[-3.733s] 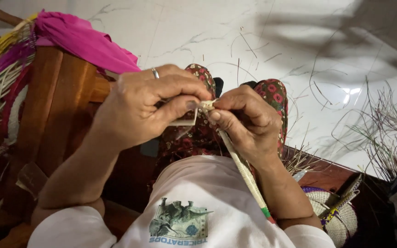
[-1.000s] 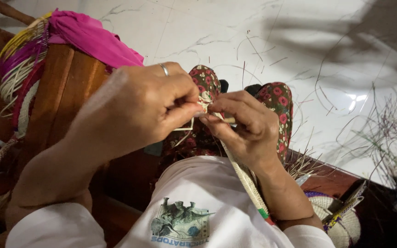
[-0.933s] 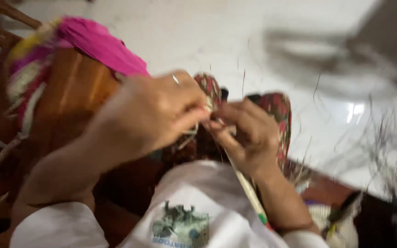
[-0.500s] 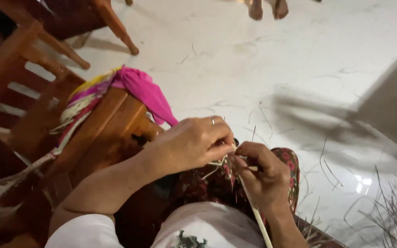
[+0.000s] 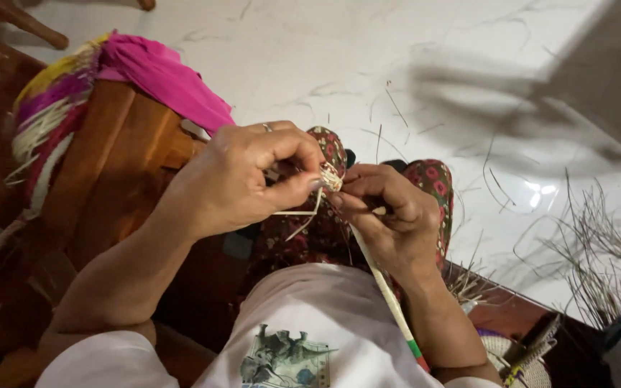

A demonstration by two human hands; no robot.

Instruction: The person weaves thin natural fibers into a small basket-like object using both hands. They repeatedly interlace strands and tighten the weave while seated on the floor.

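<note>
Pale straw forms the small woven piece (image 5: 332, 177) pinched between the two hands, which meet above the person's lap. Left hand (image 5: 242, 179): fingers curled inward, thumb and fingertips closed on the near edge of the woven piece; a ring (image 5: 268, 127) sits on one finger. Right hand (image 5: 389, 215): fingers bent and closed on the opposite edge of the same piece, just touching the left fingertips. Loose thin straw strands (image 5: 300, 215) hang from the piece just below the left thumb. A long pale strip (image 5: 386, 294) runs from under the right hand down toward the body, ending in a red and green tip. Beneath both hands lie knees in red floral fabric (image 5: 436, 179) and a white shirt with a printed picture (image 5: 303, 338). Left of the left hand stands a wooden chair (image 5: 109, 165), draped with a pink cloth (image 5: 163, 75) and a bundle of yellow, purple and cream fibres (image 5: 48, 108). Beyond the right hand, scattered dry stalks (image 5: 598, 244) lie on the white marbled floor (image 5: 310, 50). Below the right forearm, a small woven basket (image 5: 512, 356) is partly visible.
</note>
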